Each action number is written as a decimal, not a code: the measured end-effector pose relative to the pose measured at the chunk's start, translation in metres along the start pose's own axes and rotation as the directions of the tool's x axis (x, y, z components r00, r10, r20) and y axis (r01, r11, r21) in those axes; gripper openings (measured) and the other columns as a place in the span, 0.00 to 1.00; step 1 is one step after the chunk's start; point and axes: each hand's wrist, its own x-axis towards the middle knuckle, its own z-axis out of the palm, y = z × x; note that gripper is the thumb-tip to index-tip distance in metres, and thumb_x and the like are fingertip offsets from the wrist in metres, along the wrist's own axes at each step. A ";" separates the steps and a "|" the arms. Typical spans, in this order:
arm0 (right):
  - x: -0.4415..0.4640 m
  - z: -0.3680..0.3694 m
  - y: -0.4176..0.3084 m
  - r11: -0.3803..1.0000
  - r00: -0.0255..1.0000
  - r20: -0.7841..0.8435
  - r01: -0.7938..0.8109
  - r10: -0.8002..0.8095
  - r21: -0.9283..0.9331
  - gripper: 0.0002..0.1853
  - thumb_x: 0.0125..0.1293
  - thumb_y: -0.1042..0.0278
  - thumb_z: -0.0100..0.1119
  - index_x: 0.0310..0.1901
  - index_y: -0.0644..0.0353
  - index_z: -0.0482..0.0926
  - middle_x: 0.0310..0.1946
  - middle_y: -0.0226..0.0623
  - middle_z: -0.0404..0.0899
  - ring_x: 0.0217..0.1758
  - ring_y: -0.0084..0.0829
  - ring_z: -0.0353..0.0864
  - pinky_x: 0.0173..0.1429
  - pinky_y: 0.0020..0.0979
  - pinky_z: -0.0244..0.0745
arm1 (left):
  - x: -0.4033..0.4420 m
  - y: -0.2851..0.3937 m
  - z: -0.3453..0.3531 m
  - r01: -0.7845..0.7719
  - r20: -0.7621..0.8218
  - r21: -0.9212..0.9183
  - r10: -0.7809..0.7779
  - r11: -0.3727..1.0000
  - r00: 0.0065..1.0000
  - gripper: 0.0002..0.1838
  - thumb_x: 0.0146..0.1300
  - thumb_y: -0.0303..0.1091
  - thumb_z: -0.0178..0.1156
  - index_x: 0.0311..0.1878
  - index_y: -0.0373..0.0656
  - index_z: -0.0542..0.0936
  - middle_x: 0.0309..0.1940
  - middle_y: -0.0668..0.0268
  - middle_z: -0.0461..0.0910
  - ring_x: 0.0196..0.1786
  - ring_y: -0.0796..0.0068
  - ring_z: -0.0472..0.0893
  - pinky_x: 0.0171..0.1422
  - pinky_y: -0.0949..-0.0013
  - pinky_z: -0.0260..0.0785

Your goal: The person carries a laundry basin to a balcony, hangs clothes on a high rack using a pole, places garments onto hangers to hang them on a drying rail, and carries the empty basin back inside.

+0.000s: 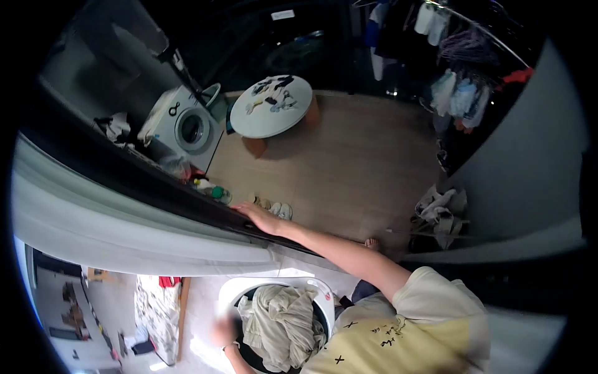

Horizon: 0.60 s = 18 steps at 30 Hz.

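Observation:
A white laundry basket [233,287] with a dark inside is at my front, heaped with crumpled pale cloth [280,324]. My left hand [225,331], a band on its wrist, is at the far rim of the basket; it looks closed on the rim, though blur hides the fingers. Stretched out ahead, my right hand [260,218] rests on the dark door frame [205,212] with its fingers extended. A pale curtain [124,227] hangs along the near side of that frame.
Beyond the frame stand a washing machine [187,128] and a round white table [268,121] with small clothes on it. Shoes [280,210] and a green-topped bottle [218,193] are near the threshold. Clothes [463,96] hang at right. A bed [156,305] is lower left.

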 end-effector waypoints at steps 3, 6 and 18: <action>0.028 0.036 -0.024 0.994 0.990 0.100 -0.100 0.103 -0.038 0.19 0.65 0.56 0.37 0.47 0.62 0.70 0.45 0.44 0.68 0.51 0.38 0.67 0.54 0.31 0.60 | -0.008 0.018 -0.026 -0.008 -0.076 -0.019 0.006 1.000 0.997 0.29 0.50 0.60 0.54 0.20 0.38 0.71 0.16 0.50 0.74 0.23 0.47 0.74 0.26 0.53 0.64; 0.066 0.080 -0.024 0.996 0.980 0.180 -0.092 0.089 0.008 0.21 0.64 0.52 0.39 0.47 0.61 0.71 0.43 0.44 0.68 0.50 0.39 0.67 0.54 0.31 0.61 | -0.001 0.028 -0.046 0.058 0.007 0.079 -0.058 0.995 0.998 0.29 0.50 0.61 0.54 0.19 0.38 0.71 0.16 0.50 0.73 0.23 0.47 0.74 0.26 0.53 0.64; 0.031 -0.070 -0.007 0.953 0.952 -0.048 -0.302 0.303 0.020 0.08 0.56 0.65 0.59 0.31 0.61 0.77 0.28 0.31 0.78 0.33 0.20 0.77 0.39 0.22 0.73 | 0.123 0.132 -0.092 -0.103 0.142 -0.051 0.109 0.993 0.984 0.29 0.49 0.61 0.54 0.18 0.40 0.70 0.14 0.52 0.73 0.22 0.49 0.75 0.25 0.54 0.64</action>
